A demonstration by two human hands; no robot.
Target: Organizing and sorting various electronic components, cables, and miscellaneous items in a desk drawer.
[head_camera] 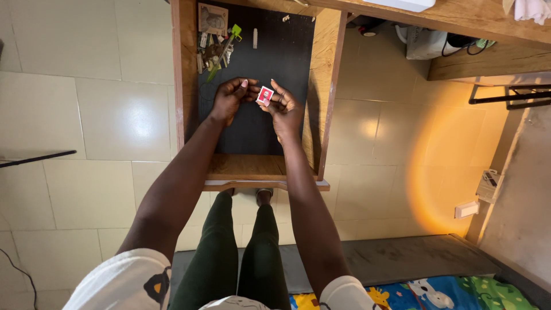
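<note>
A pulled-out wooden drawer with a dark liner point(287, 69) juts over a floor of large glossy cream tiles point(86, 115). To its right, a warm orange patch of light point(442, 172) falls on the tiles (brightest near a white wall socket point(466, 209)), under a wooden shelf point(476, 63). Below the drawer lies a grey mat point(402, 261), bordered by a colourful cartoon-printed cloth point(447, 290).

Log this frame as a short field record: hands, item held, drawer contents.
left hand: fingertips on the card's left edge
right hand: pinching the card
held item: small red and white card, over the drawer
drawer: wooden, pulled open, dark lining
contents: clutter of small items in the far left corner
floor: pale tiles
</note>
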